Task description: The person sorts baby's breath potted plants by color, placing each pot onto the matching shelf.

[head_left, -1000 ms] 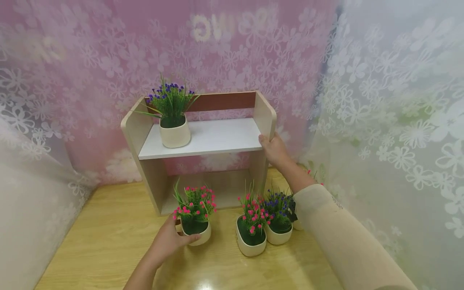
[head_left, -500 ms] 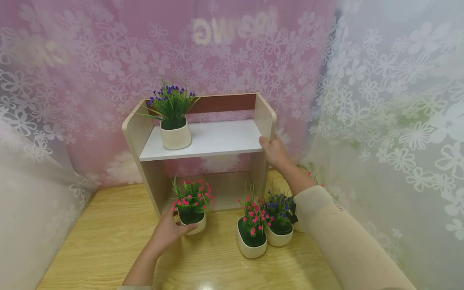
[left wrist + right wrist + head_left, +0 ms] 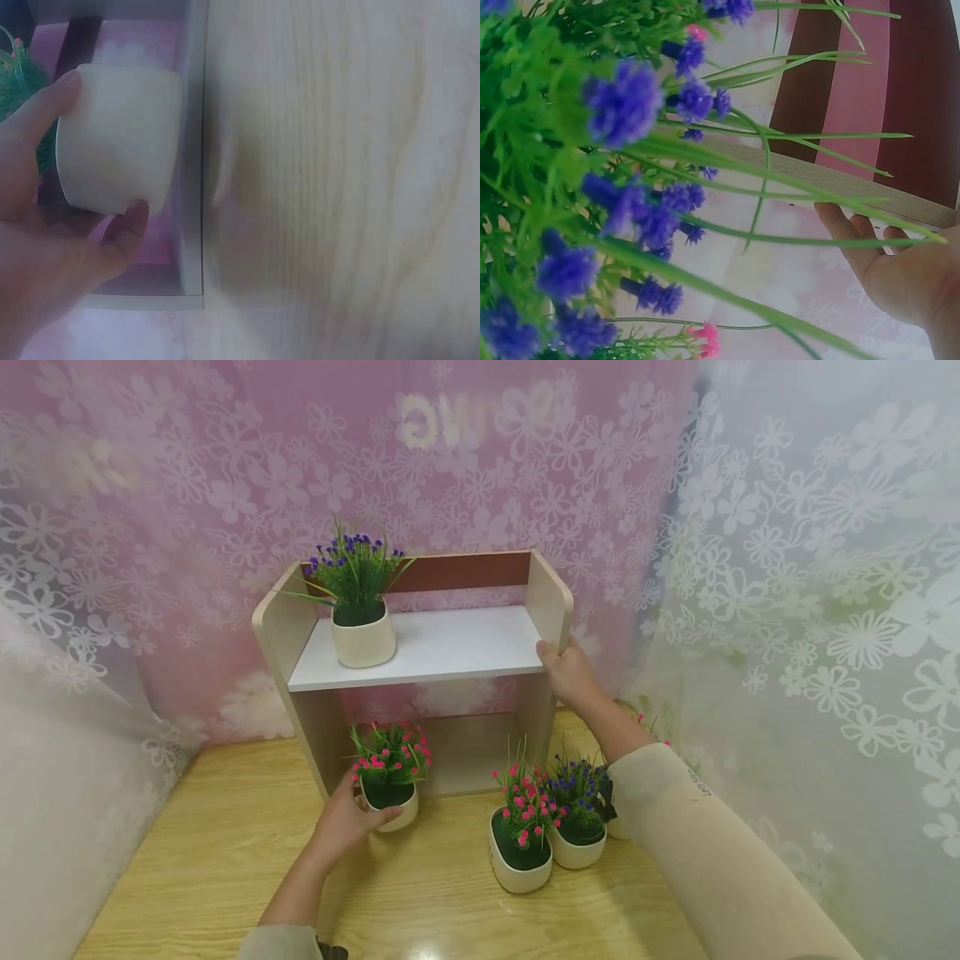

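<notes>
My left hand (image 3: 341, 827) grips a cream pot (image 3: 405, 815) of artificial pink flowers, just in front of the shelf's lower compartment at its left side. In the left wrist view, thumb and fingers hold the pot (image 3: 124, 142) by its sides; whether its base touches anything is unclear. My right hand (image 3: 573, 677) grips the right side panel (image 3: 555, 602) of the small two-tier shelf (image 3: 472, 643), below the level of its white board. On that board's left part stands a pot of purple flowers (image 3: 363, 639). In the right wrist view, purple blooms (image 3: 622, 101) partly cover the scene.
On the wooden table (image 3: 450, 893), right of centre, stand a pink-flowered pot (image 3: 520, 868) and a purple-flowered pot (image 3: 577, 847) side by side. Another plant (image 3: 645, 727) is mostly hidden behind my right forearm. A pink floral curtain (image 3: 480, 468) hangs behind the shelf.
My left hand has moved the pink-flowered pot away from me and slightly left, toward the shelf's lower compartment. The right hand stays on the side panel.
</notes>
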Motion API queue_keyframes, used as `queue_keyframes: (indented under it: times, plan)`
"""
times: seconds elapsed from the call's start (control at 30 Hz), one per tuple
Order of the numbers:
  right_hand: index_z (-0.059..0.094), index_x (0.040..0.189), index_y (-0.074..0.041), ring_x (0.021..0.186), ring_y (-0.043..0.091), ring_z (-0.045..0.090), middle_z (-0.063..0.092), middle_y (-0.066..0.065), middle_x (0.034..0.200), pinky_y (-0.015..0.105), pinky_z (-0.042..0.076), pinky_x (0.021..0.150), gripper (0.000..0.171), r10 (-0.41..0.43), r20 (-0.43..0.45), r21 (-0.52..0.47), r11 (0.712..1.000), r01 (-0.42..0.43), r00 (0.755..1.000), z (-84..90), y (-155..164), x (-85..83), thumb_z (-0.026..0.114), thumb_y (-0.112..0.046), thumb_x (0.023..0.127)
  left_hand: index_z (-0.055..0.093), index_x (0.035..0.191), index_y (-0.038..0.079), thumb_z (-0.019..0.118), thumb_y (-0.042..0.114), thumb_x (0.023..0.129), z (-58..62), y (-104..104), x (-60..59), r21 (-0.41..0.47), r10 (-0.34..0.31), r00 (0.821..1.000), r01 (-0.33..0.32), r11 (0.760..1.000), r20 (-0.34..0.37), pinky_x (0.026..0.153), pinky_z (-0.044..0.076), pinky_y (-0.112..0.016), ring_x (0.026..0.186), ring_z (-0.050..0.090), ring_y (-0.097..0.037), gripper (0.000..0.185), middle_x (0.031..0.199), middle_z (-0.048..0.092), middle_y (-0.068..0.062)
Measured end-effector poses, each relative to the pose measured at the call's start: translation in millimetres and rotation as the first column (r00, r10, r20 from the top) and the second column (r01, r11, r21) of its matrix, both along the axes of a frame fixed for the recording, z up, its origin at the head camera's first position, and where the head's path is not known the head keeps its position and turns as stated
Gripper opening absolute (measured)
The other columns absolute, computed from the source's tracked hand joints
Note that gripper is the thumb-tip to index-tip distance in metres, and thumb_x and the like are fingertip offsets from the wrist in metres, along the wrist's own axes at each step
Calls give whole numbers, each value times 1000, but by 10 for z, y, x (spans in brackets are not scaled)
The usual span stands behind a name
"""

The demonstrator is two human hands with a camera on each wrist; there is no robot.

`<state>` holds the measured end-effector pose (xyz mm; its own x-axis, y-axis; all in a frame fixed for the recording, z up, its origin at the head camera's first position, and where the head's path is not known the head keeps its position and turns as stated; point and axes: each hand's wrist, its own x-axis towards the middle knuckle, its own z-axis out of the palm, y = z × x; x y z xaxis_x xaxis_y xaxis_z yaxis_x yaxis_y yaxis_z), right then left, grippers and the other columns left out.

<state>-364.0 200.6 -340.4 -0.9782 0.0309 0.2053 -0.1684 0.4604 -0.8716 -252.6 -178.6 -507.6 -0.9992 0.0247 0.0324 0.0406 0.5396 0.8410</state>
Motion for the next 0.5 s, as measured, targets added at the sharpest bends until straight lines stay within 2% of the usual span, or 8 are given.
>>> queue_keyframes:
  times: [0.2,0.37,0.5]
  plan:
    - [32,164,3,150,47,50,51,32,160,62,36,130,65,-4,-7,1,1000,4,1000,17,1,3,48,-36,115,13,170,-1,93,44,86,-43,-32,-71,-15,16,999,-15,1000,39,119,47,-67,152,46,-53,124,165,44,-33]
    - [31,165,2,151,47,49,50,31,161,63,35,130,66,6,-3,-15,1000,-6,1000,10,-2,-1,48,-36,115,15,165,-6,92,42,88,-66,-54,-99,45,33,996,-37,998,84,121,44,-66,151,45,-52,119,165,40,-33]
    - [31,165,2,150,47,49,50,32,161,63,36,129,65,13,-4,-21,1000,-13,1000,5,-6,-5,48,-36,115,16,164,-5,90,45,88,-69,-74,-102,64,35,994,-42,997,108,124,41,-66,150,46,-50,117,166,39,-32]
